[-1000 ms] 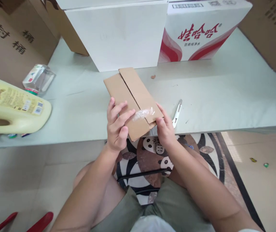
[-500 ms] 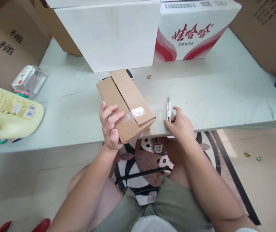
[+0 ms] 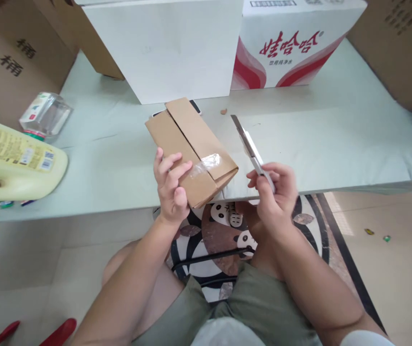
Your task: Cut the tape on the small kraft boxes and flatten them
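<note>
A small brown cardboard box (image 3: 187, 139) lies at the near edge of the pale table (image 3: 335, 139), its flaps held by a strip of clear tape (image 3: 206, 164). My left hand (image 3: 170, 187) grips the box's near left corner, fingers curled over the top. My right hand (image 3: 274, 190) is closed round a white utility knife (image 3: 251, 149), lifted off the table to the right of the box. The knife's tip points up and away, apart from the box.
A big white carton (image 3: 170, 48) and a red-and-white printed carton (image 3: 288, 43) stand behind. A yellow jug (image 3: 15, 166) and a clear bottle (image 3: 45, 114) lie at left. Brown cartons flank both sides. A phone's edge (image 3: 196, 106) shows behind the box.
My right hand left the box, reached right to the knife on the table, picked it up and raised it. My left hand kept hold of the box.
</note>
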`<action>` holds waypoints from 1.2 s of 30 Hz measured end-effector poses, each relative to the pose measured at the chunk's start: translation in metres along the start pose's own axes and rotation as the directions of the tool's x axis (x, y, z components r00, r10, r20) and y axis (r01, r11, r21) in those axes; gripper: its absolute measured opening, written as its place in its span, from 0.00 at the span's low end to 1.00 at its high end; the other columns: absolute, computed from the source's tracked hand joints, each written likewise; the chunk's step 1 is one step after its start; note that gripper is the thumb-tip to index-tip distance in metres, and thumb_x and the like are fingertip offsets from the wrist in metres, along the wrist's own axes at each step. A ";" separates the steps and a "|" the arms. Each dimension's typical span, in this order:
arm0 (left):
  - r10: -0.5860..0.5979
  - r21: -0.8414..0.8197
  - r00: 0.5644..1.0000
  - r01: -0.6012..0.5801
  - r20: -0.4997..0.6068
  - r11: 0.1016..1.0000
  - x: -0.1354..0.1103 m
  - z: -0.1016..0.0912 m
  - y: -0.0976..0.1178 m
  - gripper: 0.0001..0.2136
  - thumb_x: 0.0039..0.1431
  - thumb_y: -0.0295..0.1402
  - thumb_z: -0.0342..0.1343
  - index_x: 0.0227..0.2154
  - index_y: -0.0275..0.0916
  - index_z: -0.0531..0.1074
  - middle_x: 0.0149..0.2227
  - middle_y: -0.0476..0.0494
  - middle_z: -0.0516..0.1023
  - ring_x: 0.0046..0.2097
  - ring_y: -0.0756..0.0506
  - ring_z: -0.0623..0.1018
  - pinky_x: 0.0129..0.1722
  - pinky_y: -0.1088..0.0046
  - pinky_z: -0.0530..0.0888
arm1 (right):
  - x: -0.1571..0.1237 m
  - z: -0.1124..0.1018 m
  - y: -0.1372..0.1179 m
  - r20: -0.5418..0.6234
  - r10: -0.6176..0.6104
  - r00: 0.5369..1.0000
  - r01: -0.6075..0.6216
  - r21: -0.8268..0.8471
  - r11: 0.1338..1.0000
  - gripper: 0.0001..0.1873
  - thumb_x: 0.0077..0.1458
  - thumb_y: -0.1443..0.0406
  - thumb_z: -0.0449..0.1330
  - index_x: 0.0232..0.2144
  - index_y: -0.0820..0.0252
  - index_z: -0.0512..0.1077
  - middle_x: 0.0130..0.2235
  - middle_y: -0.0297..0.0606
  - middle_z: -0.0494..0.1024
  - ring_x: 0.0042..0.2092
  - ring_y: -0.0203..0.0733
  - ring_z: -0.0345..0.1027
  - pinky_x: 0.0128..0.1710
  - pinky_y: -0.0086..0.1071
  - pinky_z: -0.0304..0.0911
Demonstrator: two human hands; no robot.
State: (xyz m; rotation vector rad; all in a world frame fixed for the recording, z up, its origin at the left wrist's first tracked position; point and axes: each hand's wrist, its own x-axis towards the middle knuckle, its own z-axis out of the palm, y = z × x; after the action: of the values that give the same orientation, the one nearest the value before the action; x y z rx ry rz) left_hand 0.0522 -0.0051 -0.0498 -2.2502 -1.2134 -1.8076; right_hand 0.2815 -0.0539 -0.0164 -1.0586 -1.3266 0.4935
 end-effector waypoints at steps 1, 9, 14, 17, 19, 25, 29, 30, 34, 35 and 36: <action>-0.005 0.002 1.000 0.005 0.004 1.000 0.000 0.001 0.002 0.21 0.73 0.51 0.37 0.55 0.58 0.74 0.54 0.49 0.77 0.64 0.42 0.74 0.76 0.49 0.58 | -0.003 -0.001 -0.005 0.005 -0.096 0.995 0.096 0.065 0.993 0.11 0.66 0.60 0.59 0.50 0.50 0.70 0.36 0.33 0.78 0.32 0.37 0.73 0.30 0.33 0.71; 0.029 -0.031 0.999 -0.028 0.037 0.999 0.003 0.006 0.012 0.21 0.74 0.45 0.36 0.59 0.58 0.71 0.58 0.52 0.75 0.64 0.45 0.73 0.77 0.54 0.55 | -0.018 0.004 -0.034 0.027 -0.334 0.942 0.332 0.063 0.941 0.06 0.68 0.58 0.59 0.44 0.51 0.74 0.27 0.29 0.69 0.24 0.36 0.66 0.24 0.32 0.68; -0.019 -0.026 0.999 0.021 0.047 0.999 0.003 0.009 0.014 0.21 0.74 0.48 0.34 0.56 0.59 0.70 0.56 0.50 0.76 0.62 0.44 0.75 0.78 0.52 0.53 | -0.016 -0.002 -0.047 0.154 -0.339 0.928 0.348 -0.036 0.937 0.07 0.69 0.64 0.58 0.44 0.57 0.76 0.27 0.31 0.71 0.26 0.36 0.67 0.24 0.31 0.66; -0.002 0.014 0.999 0.001 0.048 1.000 0.003 0.011 0.013 0.22 0.74 0.48 0.32 0.57 0.60 0.69 0.55 0.49 0.76 0.61 0.44 0.75 0.77 0.51 0.54 | -0.019 -0.005 -0.051 0.153 -0.340 0.928 0.360 -0.127 0.924 0.07 0.69 0.66 0.58 0.45 0.57 0.76 0.27 0.31 0.71 0.27 0.37 0.68 0.26 0.33 0.68; 0.015 0.014 0.999 -0.015 0.038 1.000 0.003 0.012 0.011 0.23 0.73 0.48 0.31 0.57 0.60 0.69 0.55 0.48 0.76 0.61 0.43 0.75 0.77 0.50 0.55 | -0.022 -0.005 -0.051 0.129 -0.362 0.923 0.378 -0.138 0.915 0.08 0.69 0.66 0.58 0.46 0.57 0.76 0.27 0.30 0.70 0.27 0.36 0.67 0.26 0.32 0.68; 0.023 0.001 0.999 -0.023 0.040 1.000 0.003 0.011 0.010 0.22 0.73 0.46 0.33 0.58 0.60 0.70 0.55 0.46 0.75 0.63 0.43 0.73 0.77 0.50 0.55 | -0.020 -0.003 -0.036 0.087 -0.392 0.916 0.401 -0.156 0.903 0.08 0.71 0.62 0.56 0.46 0.54 0.74 0.27 0.30 0.72 0.24 0.35 0.67 0.23 0.31 0.66; 0.026 -0.034 0.998 -0.025 0.052 0.999 0.003 0.010 0.010 0.22 0.73 0.45 0.34 0.59 0.61 0.69 0.56 0.48 0.76 0.62 0.43 0.75 0.77 0.52 0.54 | -0.020 -0.004 -0.034 0.091 -0.417 0.904 0.425 -0.102 0.900 0.09 0.71 0.61 0.54 0.46 0.53 0.73 0.26 0.29 0.72 0.22 0.35 0.67 0.20 0.30 0.64; 0.023 -0.040 0.998 -0.021 0.057 0.999 0.003 0.009 0.010 0.22 0.73 0.46 0.34 0.59 0.62 0.69 0.56 0.49 0.76 0.62 0.43 0.74 0.77 0.51 0.54 | -0.021 -0.004 -0.035 0.121 -0.391 0.913 0.403 -0.101 0.910 0.08 0.71 0.61 0.55 0.46 0.52 0.73 0.26 0.29 0.72 0.23 0.35 0.67 0.21 0.30 0.65; 0.026 -0.020 0.998 -0.025 0.051 0.999 0.001 0.011 0.010 0.22 0.73 0.46 0.34 0.60 0.61 0.69 0.57 0.48 0.76 0.66 0.43 0.71 0.77 0.50 0.54 | -0.027 -0.004 -0.035 0.086 -0.398 0.913 0.407 -0.162 0.899 0.06 0.71 0.61 0.57 0.45 0.54 0.73 0.26 0.28 0.71 0.23 0.34 0.68 0.23 0.30 0.69; 0.037 -0.018 0.998 -0.036 0.041 0.999 0.001 0.011 0.010 0.22 0.73 0.45 0.35 0.60 0.60 0.69 0.57 0.48 0.76 0.66 0.43 0.71 0.77 0.51 0.55 | -0.028 -0.004 -0.034 0.055 -0.419 0.906 0.422 -0.173 0.890 0.07 0.70 0.61 0.57 0.44 0.54 0.74 0.26 0.28 0.71 0.23 0.34 0.68 0.23 0.30 0.69; 0.049 -0.021 0.998 -0.048 0.033 0.999 0.001 0.012 0.009 0.22 0.73 0.44 0.35 0.60 0.60 0.69 0.57 0.48 0.76 0.66 0.43 0.71 0.77 0.52 0.56 | -0.029 -0.004 -0.032 0.041 -0.435 0.899 0.435 -0.181 0.882 0.07 0.70 0.60 0.57 0.43 0.54 0.74 0.26 0.28 0.71 0.22 0.34 0.68 0.24 0.31 0.69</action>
State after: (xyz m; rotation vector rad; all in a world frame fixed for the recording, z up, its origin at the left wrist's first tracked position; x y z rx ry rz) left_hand 0.0675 -0.0056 -0.0488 -2.3088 -1.1400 -1.7808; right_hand 0.2699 -0.0936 -0.0045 -0.8697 -1.5782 0.0295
